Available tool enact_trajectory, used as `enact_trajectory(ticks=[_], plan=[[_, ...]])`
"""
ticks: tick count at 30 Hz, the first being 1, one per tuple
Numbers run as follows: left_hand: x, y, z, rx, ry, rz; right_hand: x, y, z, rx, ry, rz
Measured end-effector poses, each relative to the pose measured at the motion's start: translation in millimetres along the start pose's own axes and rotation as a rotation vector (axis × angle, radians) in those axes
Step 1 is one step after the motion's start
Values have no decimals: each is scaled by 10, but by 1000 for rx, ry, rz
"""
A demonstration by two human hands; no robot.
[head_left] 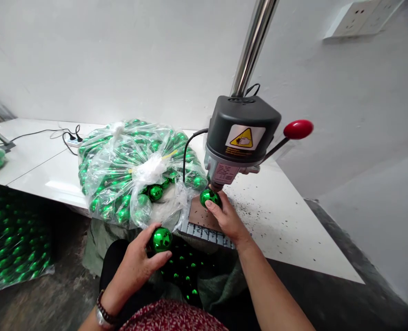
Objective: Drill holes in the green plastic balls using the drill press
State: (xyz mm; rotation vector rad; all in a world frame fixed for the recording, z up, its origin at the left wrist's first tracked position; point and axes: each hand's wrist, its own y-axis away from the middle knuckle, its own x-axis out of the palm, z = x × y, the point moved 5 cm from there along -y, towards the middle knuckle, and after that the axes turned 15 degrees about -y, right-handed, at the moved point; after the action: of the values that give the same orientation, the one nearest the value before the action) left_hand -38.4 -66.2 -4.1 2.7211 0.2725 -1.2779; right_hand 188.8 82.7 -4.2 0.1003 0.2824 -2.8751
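My right hand [226, 218] grips a shiny green ball [210, 198] directly under the chuck of a small drill press [243, 131]; whether the bit touches it is hidden. The press has a dark housing, and its base [204, 227] carries a brown board. In my left hand [144, 257] is a second green ball [161, 239], held between thumb and fingers above my lap, in front of the table edge. Just beyond it lies the torn opening of a clear plastic bag [104, 161] full of similar balls.
The press's red-knobbed lever [298, 129] sticks out to the right. Dark shavings [245, 207] litter the white table [293, 243]. More green balls show below, between my knees, and in a big bag [14, 239] at left. A power strip [73, 140] lies behind.
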Motion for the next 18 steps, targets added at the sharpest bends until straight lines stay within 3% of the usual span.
enact_trajectory(ticks=[5, 7, 12, 18], plan=[[-9, -20, -8, 10, -19, -11, -80, -59, -11, 30, -42, 103], [-6, -24, -5, 16, -23, -9, -96, -94, -35, 42, 0, 39], [-10, -19, -7, 36, -28, -30, -61, -86, -55, 42, 166, -262], [23, -21, 0, 41, -28, -14, 20, -60, -20, 23, 218, -334]])
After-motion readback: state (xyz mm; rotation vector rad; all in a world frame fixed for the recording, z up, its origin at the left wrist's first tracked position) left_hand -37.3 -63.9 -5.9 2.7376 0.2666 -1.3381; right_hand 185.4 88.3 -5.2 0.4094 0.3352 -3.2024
